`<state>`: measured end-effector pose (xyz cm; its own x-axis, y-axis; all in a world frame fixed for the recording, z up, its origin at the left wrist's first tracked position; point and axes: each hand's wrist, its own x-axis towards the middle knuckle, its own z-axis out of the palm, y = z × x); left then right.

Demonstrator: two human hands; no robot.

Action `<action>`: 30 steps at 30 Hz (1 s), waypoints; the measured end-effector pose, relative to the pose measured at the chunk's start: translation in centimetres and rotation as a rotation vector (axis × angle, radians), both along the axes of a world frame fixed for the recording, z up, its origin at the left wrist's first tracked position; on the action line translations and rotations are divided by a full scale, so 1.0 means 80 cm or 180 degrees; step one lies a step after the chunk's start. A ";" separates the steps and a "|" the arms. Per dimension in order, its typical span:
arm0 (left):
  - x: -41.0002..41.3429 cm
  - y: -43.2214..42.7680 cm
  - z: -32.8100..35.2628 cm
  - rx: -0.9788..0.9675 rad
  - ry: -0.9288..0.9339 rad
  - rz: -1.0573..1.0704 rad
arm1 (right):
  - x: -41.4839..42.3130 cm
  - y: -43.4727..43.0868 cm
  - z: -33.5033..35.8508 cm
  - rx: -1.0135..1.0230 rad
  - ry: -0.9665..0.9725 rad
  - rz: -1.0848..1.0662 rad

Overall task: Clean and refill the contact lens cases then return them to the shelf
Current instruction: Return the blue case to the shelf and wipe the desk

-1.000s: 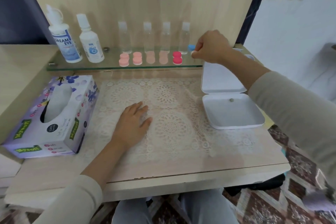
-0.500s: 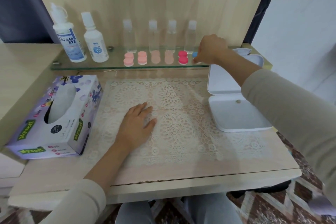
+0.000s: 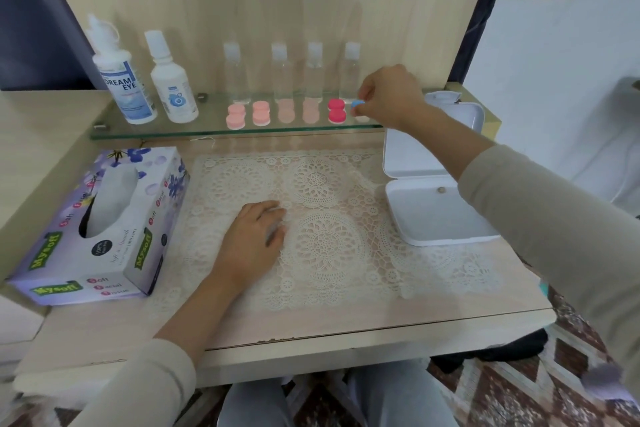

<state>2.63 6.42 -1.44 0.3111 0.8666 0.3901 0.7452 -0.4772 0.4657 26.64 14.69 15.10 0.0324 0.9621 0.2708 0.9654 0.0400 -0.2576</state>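
Glass shelf runs along the back of your desk. At its right end your right hand pinches a blue-capped lens case, with thumb and fingertips closed on the cap. Whether the case rests on the glass or hangs just above it cannot be told. Just to its left stands a red lens case, then a row of pink cases. Clear bottles stand in a line close behind them. Your left hand rests on the lace mat, fingers loosely bent, holding nothing. An open white box lies at the right of the desk, under your right forearm.

To do this step well, hold the blue-capped lens case level so nothing inside spills. Grip both wells, not one cap alone, since a cap may unscrew. Move it straight toward or away from the front edge, because the red lens case and the nearest bottle leave little room on either side. Keep your wrist high over the white box.
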 end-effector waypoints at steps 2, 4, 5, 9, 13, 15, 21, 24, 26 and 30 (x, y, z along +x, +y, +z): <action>-0.001 -0.004 0.001 0.0196 0.0038 0.0020 | -0.011 -0.020 -0.002 0.0056 0.0172 0.0177; -0.003 -0.007 0.004 0.0186 0.0073 0.0059 | -0.025 -0.045 -0.010 0.0067 0.0294 0.0374; -0.005 -0.010 0.006 0.0100 0.0041 0.0067 | -0.033 -0.058 -0.017 0.0052 0.0365 0.0477; -0.019 -0.026 0.015 -0.0302 -0.0120 0.0118 | -0.063 -0.109 -0.062 -0.0259 0.0530 0.0836; -0.055 -0.041 0.041 -0.0193 -0.0296 0.0350 | -0.092 -0.143 -0.121 -0.0572 0.0458 0.1083; -0.075 -0.046 0.062 0.0011 -0.0326 0.0436 | -0.108 -0.152 -0.147 -0.0621 0.0439 0.1269; -0.145 -0.042 0.122 0.0398 -0.0042 0.0936 | -0.149 -0.155 -0.184 -0.0419 0.0573 0.1717; -0.185 -0.024 0.134 0.0150 0.0265 0.1331 | -0.158 -0.146 -0.187 -0.0258 0.0450 0.1767; -0.206 -0.011 0.137 -0.0015 0.0534 0.1446 | -0.161 -0.145 -0.191 -0.0001 0.0412 0.1756; -0.219 0.011 0.135 -0.0346 0.0804 0.1518 | -0.162 -0.144 -0.195 0.0109 0.0457 0.1747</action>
